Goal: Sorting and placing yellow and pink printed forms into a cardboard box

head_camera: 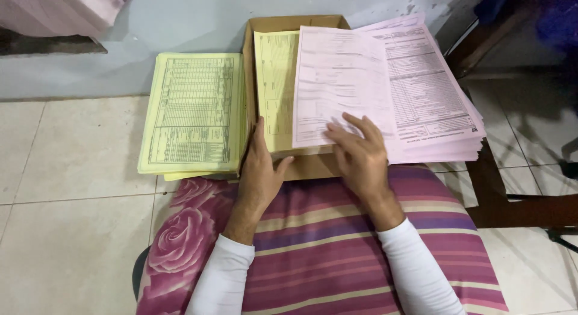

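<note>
A brown cardboard box [309, 167] lies in front of me, filled with yellow printed forms [276, 80]. A pink printed sheet [340, 80] lies over the right part of the box. My left hand [260, 170] rests along the box's left front corner, thumb spread, fingers up the side wall. My right hand [359, 152] lies flat with fingers apart on the lower edge of the pink sheet. Both arms wear white sleeves.
A stack of yellow forms [192, 113] lies left of the box on the tiled floor [72, 170]. A thick pile of pink forms [430, 98] sits to the right. A purple striped and flowered cloth [325, 255] covers my lap. Dark wooden furniture legs [512, 206] stand at right.
</note>
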